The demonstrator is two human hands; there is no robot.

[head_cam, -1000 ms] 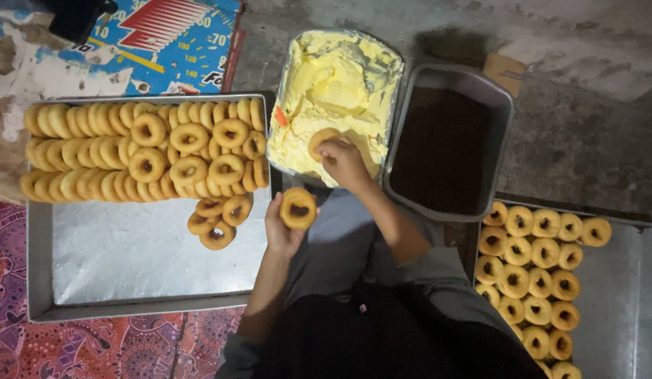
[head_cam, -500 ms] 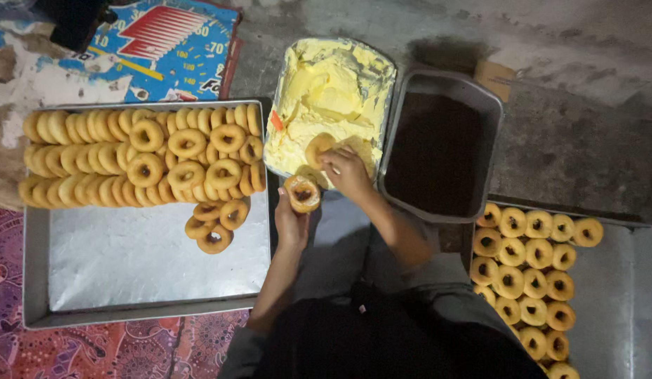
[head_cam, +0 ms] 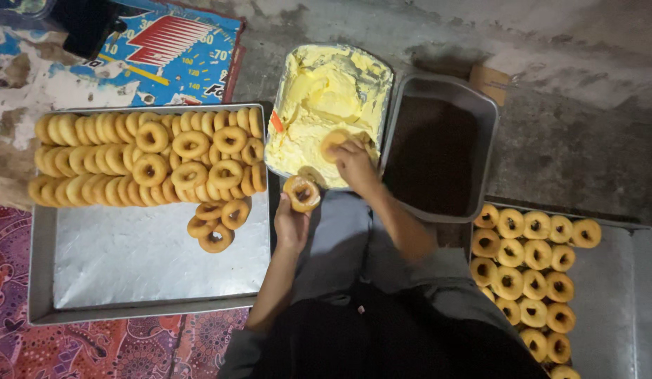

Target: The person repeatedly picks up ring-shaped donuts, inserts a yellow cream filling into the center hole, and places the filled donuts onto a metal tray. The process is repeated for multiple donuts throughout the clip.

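My left hand [head_cam: 291, 223] clamps a plain doughnut [head_cam: 302, 192]; right hand [head_cam: 354, 163], just ahead, presses another doughnut [head_cam: 333, 140] into yellow cream tray [head_cam: 326, 95], fingers closed on it.

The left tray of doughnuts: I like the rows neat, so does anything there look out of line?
Yes. On the left tray, most doughnuts stand on edge in tight rows, but several lie flat on top, and four loose doughnuts sit below the rows, near the left hand holding one doughnut.
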